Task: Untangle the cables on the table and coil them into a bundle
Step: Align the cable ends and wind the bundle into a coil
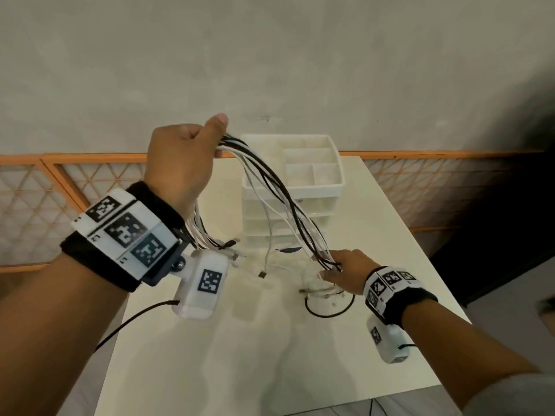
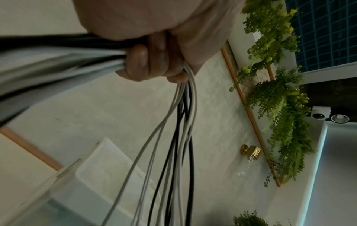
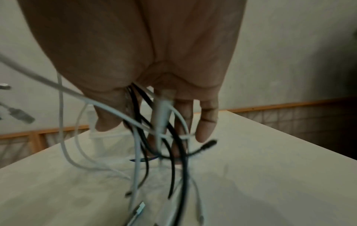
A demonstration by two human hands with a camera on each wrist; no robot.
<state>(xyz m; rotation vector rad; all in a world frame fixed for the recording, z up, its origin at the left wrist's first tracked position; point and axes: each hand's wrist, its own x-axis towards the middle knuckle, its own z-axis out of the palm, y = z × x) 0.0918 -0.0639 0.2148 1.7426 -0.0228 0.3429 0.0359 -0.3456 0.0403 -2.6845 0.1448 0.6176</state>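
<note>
- Cables (image 1: 270, 187): a mixed set, black and white, gathered into one hank. The hank arcs from high at left down to low at right, passing in front of the organizer. Loose plug ends (image 1: 262, 274) and one black loop (image 1: 329, 310) lie on the table.
- Left hand (image 1: 183, 163): raised, fist clenched round the upper part of the hank, thumb up. In the left wrist view the curled fingers (image 2: 139, 61) clamp the strands, and more strands hang below the fist.
- Right hand (image 1: 345, 270): low, just above the table. In the right wrist view the strands pass between the thumb and the extended fingers (image 3: 207, 122); whether it truly pinches them or only guides them, cannot tell.
- Table (image 1: 300, 370): white top, carrying the trailing ends.
- Drawer organizer (image 1: 300, 187): white, compartment tray on top, standing just behind the hank.
- Risk, snagging: a trailing plug could catch a neighbouring strand as the hank is drawn through, tightening a knot rather than clearing it.
- Risk, collision: the hank hangs near the organizer; a wide swing might drag or tip it.
- Risk, slippage: thin strands could slide from the right hand's loose hold and drop back into the pile.
</note>
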